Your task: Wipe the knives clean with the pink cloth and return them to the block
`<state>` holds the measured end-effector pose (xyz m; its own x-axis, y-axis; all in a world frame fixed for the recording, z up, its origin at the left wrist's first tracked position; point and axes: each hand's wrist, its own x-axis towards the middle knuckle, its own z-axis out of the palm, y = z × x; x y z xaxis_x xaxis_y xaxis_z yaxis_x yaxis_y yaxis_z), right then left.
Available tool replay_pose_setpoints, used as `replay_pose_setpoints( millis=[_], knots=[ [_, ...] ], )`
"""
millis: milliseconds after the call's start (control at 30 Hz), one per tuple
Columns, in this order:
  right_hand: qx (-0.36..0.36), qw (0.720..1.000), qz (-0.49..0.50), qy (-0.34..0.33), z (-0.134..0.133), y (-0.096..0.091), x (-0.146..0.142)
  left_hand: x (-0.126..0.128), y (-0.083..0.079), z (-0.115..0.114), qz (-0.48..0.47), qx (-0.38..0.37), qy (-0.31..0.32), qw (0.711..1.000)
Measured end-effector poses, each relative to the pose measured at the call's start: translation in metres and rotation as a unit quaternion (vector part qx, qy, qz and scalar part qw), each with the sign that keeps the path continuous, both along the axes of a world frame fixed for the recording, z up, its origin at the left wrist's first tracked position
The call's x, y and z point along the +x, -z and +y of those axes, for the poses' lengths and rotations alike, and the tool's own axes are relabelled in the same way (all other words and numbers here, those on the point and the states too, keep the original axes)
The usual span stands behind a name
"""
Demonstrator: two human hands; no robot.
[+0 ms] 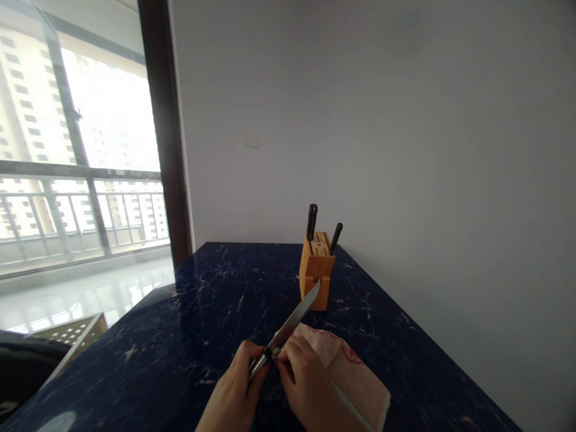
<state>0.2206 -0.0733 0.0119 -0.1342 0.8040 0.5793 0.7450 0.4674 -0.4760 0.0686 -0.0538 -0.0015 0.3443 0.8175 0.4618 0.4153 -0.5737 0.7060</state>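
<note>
My left hand [238, 381] is closed around the handle of a kitchen knife [294, 316]. The blade points away from me, up and to the right, and its tip overlaps the front of a wooden knife block [317, 267] in view. My right hand [306, 375] is closed, its fingertips pinched against the blade close to the handle. A pinkish cloth [355, 375] with a red pattern spreads out from under that hand, a bit of it showing at the fingers. How much cloth lies within the fingers is hidden.
Two black-handled knives, a left one [311, 222] and a right one [336, 237], stand in the block. Everything rests on a dark blue marbled table [216, 300]. Walls rise behind and to the right. A pale chair with a perforated back [67, 336] stands at the left.
</note>
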Motion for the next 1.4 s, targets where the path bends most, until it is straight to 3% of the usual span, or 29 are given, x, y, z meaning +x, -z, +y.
replay_pose_setpoints(
  millis=[233, 400, 933, 1400],
  knots=[
    [0.006, 0.998, 0.068, -0.015, -0.004, -0.010, 0.003, 0.000, -0.001, 0.002, -0.008, -0.014, -0.020, 1.000],
    [0.030, 0.997, 0.063, -0.021, -0.007, -0.013, -0.001, 0.000, -0.005, -0.002, -0.009, -0.011, 0.018, 1.000],
    [-0.009, 0.985, 0.164, -0.052, -0.008, -0.017, -0.004, 0.001, -0.003, -0.003, -0.020, -0.035, 0.040, 0.998],
    [-0.030, 0.983, 0.177, -0.037, -0.007, -0.014, -0.003, 0.004, -0.001, -0.001, -0.073, -0.034, 0.040, 0.996]
  ],
)
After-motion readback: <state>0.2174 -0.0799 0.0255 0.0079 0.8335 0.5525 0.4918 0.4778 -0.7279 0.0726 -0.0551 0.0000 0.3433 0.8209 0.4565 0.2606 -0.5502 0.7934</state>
